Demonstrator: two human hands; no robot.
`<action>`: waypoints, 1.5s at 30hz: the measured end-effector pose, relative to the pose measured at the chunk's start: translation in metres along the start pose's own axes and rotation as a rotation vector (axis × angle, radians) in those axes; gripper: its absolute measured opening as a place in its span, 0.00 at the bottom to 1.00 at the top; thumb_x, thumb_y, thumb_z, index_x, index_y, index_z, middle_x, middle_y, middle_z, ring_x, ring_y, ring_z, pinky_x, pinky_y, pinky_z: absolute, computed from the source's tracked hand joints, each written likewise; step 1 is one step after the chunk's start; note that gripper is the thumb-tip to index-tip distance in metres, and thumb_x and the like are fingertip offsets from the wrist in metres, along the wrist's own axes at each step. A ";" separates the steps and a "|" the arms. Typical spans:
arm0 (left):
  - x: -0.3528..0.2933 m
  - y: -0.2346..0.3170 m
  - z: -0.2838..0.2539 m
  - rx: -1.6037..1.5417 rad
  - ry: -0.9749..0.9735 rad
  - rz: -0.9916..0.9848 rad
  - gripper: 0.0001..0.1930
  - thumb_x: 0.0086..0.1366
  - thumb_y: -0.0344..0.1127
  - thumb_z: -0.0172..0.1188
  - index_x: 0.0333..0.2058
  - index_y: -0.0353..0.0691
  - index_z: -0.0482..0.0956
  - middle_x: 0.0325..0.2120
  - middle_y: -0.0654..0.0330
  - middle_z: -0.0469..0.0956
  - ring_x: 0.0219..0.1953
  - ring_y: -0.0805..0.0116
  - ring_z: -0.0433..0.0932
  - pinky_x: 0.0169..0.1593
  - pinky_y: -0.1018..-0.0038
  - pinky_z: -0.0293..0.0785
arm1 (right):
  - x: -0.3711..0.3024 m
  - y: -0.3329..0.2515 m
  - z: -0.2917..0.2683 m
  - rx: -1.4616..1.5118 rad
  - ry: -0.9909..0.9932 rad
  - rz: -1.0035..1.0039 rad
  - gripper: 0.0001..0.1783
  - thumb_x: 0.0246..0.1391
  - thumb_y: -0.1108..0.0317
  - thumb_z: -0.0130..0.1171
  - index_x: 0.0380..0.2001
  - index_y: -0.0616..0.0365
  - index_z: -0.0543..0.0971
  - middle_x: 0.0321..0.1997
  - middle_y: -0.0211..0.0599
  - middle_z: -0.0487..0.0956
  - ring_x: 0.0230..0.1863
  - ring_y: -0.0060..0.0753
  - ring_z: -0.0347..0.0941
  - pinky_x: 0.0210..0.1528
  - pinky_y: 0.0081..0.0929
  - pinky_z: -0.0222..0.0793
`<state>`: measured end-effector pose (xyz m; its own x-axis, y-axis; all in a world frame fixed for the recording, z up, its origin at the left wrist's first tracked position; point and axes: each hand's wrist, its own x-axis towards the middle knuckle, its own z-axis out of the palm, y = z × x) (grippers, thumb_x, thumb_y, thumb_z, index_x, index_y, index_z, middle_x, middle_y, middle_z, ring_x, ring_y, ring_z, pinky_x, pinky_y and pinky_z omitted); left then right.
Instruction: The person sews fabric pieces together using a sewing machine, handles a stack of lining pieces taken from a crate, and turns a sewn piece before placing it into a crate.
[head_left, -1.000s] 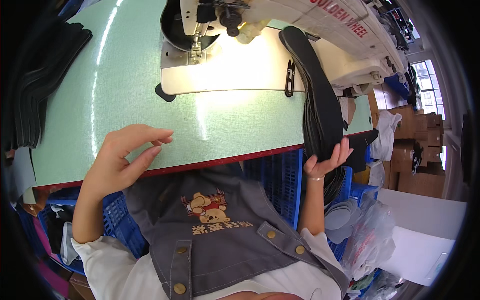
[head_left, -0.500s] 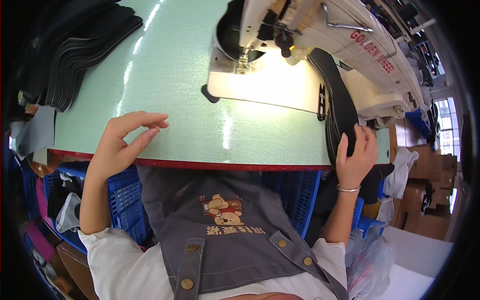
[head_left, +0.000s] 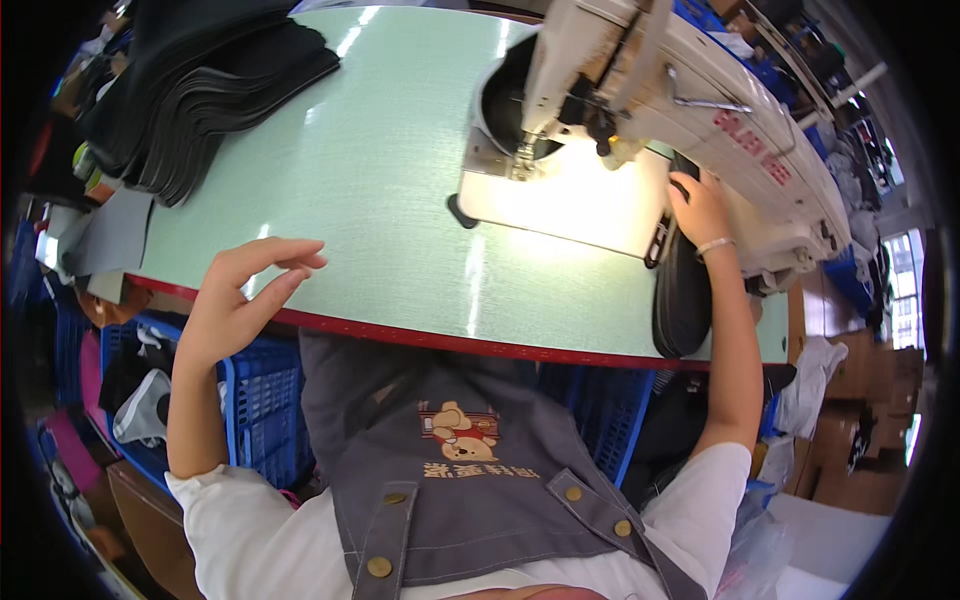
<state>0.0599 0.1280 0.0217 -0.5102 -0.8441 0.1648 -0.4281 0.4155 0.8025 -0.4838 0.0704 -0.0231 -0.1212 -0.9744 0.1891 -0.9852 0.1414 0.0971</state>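
Over the near left part of the pale green sewing table (head_left: 390, 250), my left hand (head_left: 243, 295) is open and holds nothing, thumb and fingers loosely curved apart. My right hand (head_left: 703, 212) reaches under the arm of the white sewing machine (head_left: 690, 95). Its fingers curl at the far end of a stack of long black fabric pieces (head_left: 683, 300); part of them is hidden by the machine. Black thread snips (head_left: 656, 243) lie just left of that stack, beside the lit machine plate (head_left: 565, 200). The needle and presser foot (head_left: 523, 158) have no fabric under them.
A larger stack of black pieces (head_left: 200, 100) sits at the far left of the table. The red table edge (head_left: 420, 337) runs before my apron (head_left: 440, 500). Blue crates (head_left: 265, 405) stand below it. Cartons (head_left: 865, 400) and plastic bags (head_left: 812, 375) are at the right.
My right hand has moved from the near end of the black stack to its far end, under the machine arm. My left hand stays nearly in place. The view has shifted slightly.
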 end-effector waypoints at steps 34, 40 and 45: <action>0.111 -0.032 -0.244 0.958 0.337 -0.136 0.21 0.51 0.53 0.68 0.33 0.38 0.85 0.28 0.53 0.83 0.34 0.58 0.83 0.41 0.67 0.77 | -0.033 0.031 -0.040 0.488 -0.246 -0.219 0.27 0.55 0.80 0.49 0.60 0.65 0.67 0.65 0.54 0.67 0.67 0.47 0.61 0.68 0.33 0.53; 0.112 -0.051 -0.213 0.953 0.572 -0.164 0.14 0.54 0.43 0.63 0.32 0.38 0.83 0.28 0.50 0.81 0.33 0.51 0.81 0.41 0.59 0.76 | -0.029 0.029 -0.024 0.218 -0.138 -0.250 0.36 0.48 0.86 0.45 0.64 0.63 0.62 0.62 0.55 0.66 0.64 0.54 0.61 0.67 0.38 0.55; 0.118 -0.057 -0.191 1.193 0.678 -0.112 0.23 0.56 0.61 0.59 0.33 0.47 0.84 0.35 0.55 0.81 0.40 0.55 0.82 0.41 0.60 0.78 | -0.020 0.025 -0.016 0.045 -0.048 -0.231 0.30 0.50 0.84 0.47 0.60 0.66 0.64 0.58 0.55 0.68 0.60 0.56 0.64 0.62 0.39 0.61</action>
<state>0.1668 -0.0604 0.1046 -0.1180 -0.7476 0.6536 -0.9929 0.0804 -0.0873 -0.5043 0.0964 -0.0093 0.1032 -0.9874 0.1203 -0.9918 -0.0929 0.0883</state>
